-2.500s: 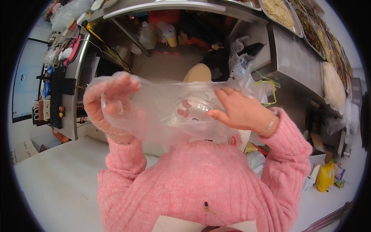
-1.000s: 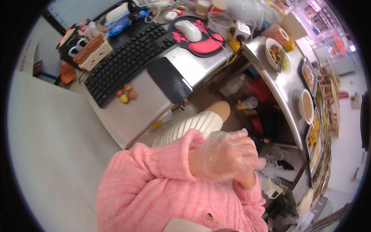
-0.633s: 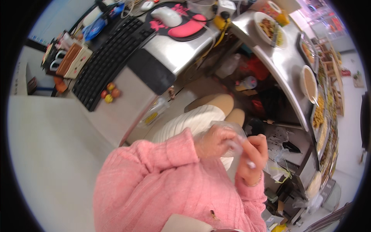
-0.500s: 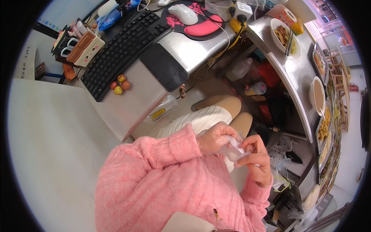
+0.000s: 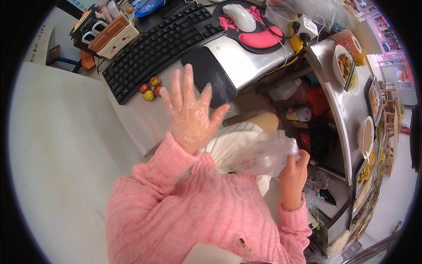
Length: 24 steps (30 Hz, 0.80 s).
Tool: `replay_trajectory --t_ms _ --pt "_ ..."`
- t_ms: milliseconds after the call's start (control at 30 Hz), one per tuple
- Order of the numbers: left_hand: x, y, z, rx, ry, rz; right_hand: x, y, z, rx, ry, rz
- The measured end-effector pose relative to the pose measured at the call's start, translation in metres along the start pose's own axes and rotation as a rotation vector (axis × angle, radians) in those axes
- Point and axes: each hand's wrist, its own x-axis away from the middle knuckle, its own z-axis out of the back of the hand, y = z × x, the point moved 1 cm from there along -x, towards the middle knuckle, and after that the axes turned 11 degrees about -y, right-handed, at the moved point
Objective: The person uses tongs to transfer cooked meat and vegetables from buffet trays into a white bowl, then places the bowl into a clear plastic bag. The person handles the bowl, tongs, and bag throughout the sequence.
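My left hand (image 5: pixel 190 113) is spread wide, palm down, in a wrinkled clear plastic glove. Its fingertips reach over the metal desk edge, close to four-sided clutter: small red and yellow fruits (image 5: pixel 149 91) lie left of them, and a black phone-shaped slab (image 5: pixel 210 75) lies just beyond. Bare of any covering, my right hand (image 5: pixel 293 176) pinches the end of a thin see-through plastic piece (image 5: pixel 261 156) that looks like another disposable glove. It billows leftward above my lap, its outline smeared by motion.
A black keyboard (image 5: pixel 162 48), a white mouse (image 5: pixel 238 17) on a pink and black pad, and a pen holder (image 5: pixel 115 37) occupy the desk. On the metal counter at right stand a food bowl (image 5: pixel 342 66) with chopsticks and a brown-filled bowl (image 5: pixel 365 136). Bottles and bags sit below.
My hands were together at the plastic above my lap. My left hand has moved up and left and spread its fingers, while my right hand keeps the plastic, which has unfolded.
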Motion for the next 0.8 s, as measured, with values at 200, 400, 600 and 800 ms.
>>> replay_trajectory --t_ms 200,400,600,800 --pt "0.023 0.01 0.014 0.628 0.071 -0.259 0.022 0.007 -0.007 0.002 0.156 0.342" --pt "0.047 0.09 -0.028 1.581 -0.598 -0.472 0.023 -0.003 -0.018 0.005 0.221 0.394" --pt "0.057 0.092 -0.065 1.955 -1.21 -0.103 0.023 -0.003 -0.011 0.059 0.25 0.257" --pt "0.037 0.075 -0.067 1.781 -1.898 0.025 0.031 0.012 -0.004 -0.478 0.219 0.561"
